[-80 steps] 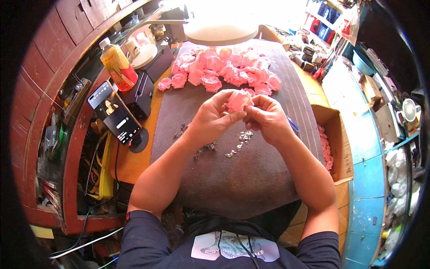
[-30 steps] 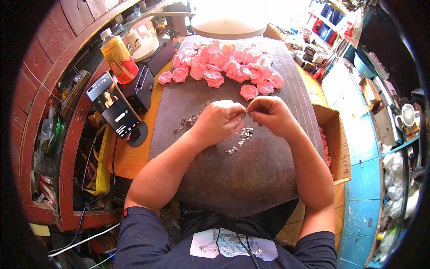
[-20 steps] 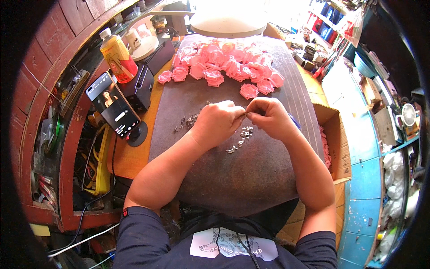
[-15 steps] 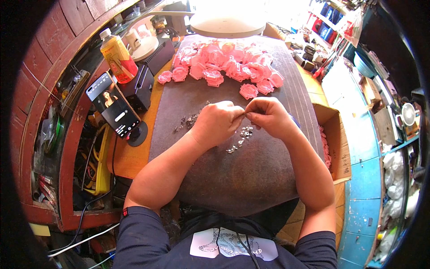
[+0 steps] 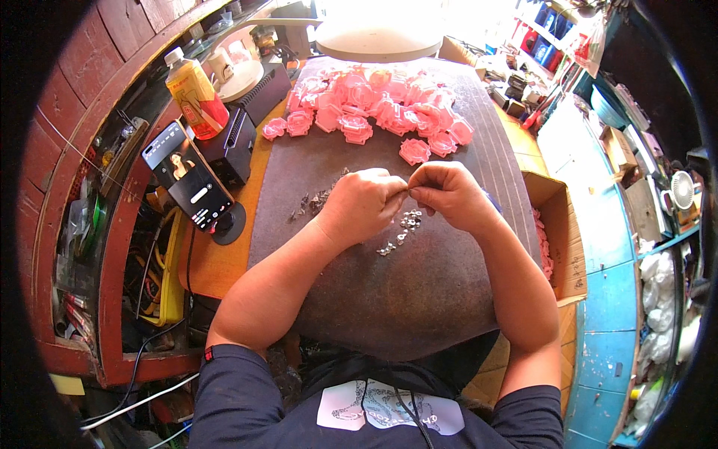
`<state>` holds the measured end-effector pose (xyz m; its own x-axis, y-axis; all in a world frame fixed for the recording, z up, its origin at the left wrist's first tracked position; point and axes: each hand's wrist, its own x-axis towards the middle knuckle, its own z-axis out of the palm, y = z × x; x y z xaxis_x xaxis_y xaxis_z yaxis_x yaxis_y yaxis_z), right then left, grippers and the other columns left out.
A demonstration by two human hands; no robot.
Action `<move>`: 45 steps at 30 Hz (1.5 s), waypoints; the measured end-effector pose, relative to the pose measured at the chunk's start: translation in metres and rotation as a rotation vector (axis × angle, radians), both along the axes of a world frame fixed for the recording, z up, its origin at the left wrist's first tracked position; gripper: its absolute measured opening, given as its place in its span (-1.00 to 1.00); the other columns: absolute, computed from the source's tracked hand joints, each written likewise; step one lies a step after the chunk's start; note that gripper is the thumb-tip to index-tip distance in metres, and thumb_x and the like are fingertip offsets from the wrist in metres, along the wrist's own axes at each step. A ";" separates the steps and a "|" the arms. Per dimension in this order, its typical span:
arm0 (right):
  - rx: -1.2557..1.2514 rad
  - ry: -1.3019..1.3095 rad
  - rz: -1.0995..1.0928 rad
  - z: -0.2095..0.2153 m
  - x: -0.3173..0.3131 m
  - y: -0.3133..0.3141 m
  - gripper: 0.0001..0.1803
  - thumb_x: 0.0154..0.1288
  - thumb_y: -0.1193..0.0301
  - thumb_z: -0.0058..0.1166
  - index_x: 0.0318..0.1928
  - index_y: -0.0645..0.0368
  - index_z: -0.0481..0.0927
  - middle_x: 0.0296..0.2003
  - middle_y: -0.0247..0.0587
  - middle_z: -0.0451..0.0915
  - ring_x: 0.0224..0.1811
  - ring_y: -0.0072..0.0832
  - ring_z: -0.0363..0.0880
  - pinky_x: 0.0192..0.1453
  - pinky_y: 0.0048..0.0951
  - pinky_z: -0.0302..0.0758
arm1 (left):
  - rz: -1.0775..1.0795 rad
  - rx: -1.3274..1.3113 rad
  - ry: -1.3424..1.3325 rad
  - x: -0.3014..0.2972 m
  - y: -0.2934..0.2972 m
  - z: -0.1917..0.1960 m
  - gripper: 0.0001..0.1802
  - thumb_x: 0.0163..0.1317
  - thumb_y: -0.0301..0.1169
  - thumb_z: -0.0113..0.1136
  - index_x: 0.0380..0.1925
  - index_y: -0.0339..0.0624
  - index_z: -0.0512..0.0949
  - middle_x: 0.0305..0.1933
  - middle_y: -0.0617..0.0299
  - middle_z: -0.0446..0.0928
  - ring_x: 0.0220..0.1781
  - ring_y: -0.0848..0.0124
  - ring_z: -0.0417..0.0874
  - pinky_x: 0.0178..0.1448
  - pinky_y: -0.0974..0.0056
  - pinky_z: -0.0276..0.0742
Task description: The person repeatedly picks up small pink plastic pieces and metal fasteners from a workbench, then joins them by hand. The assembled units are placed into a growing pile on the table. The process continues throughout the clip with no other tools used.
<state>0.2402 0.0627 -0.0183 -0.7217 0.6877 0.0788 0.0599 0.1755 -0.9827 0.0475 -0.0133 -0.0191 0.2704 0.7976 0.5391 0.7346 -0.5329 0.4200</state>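
My left hand (image 5: 366, 200) and my right hand (image 5: 449, 194) meet fingertip to fingertip over the middle of a dark brown work mat (image 5: 389, 299). Both are closed in a pinch; whatever sits between the fingers is too small and covered to make out. Just below them lies a short trail of small shiny metal pieces (image 5: 404, 229). Beside my left hand, partly hidden by it, is a scatter of small dark metal bits (image 5: 314, 202). Farther back on the mat, a heap of pink plastic pieces (image 5: 374, 108) is spread out.
To the left stand a phone (image 5: 191, 176) on a round stand and a bottle (image 5: 196, 97) with a red and yellow label. A white round lamp (image 5: 380, 39) hangs over the far end. At the right, an open cardboard box (image 5: 570, 239) contains more pink pieces.
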 end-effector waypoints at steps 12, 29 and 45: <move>0.011 -0.012 -0.009 0.001 -0.001 -0.001 -0.99 0.27 0.57 0.15 -0.31 0.26 0.61 -0.52 -0.47 0.51 -0.51 -0.73 0.43 -0.44 -0.57 0.41 | 0.008 0.021 0.012 -0.001 0.002 -0.004 -0.88 0.17 -0.39 0.28 -0.37 -0.21 0.64 -0.45 0.03 0.58 -0.35 0.03 0.62 -0.25 0.05 0.53; -0.044 0.008 0.014 -0.001 -0.001 0.000 -0.99 0.31 0.58 0.14 -0.28 0.25 0.61 -0.53 -0.44 0.53 -0.53 -0.71 0.45 -0.45 -0.59 0.41 | 0.016 -0.007 0.007 -0.001 0.002 -0.003 -0.88 0.18 -0.39 0.26 -0.38 -0.21 0.65 -0.46 0.02 0.56 -0.36 0.03 0.61 -0.25 0.03 0.51; -0.023 0.002 0.011 0.000 -0.002 -0.001 -0.97 0.32 0.58 0.15 -0.31 0.25 0.60 -0.55 -0.45 0.50 -0.54 -0.71 0.43 -0.46 -0.58 0.40 | 0.015 -0.019 0.024 -0.001 0.001 -0.002 -0.86 0.21 -0.37 0.24 -0.37 -0.20 0.64 -0.46 0.02 0.56 -0.36 0.03 0.61 -0.25 0.03 0.51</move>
<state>0.2386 0.0619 -0.0181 -0.7288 0.6817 0.0648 0.0558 0.1533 -0.9866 0.0469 -0.0121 -0.0215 0.2713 0.8116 0.5174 0.7522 -0.5141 0.4121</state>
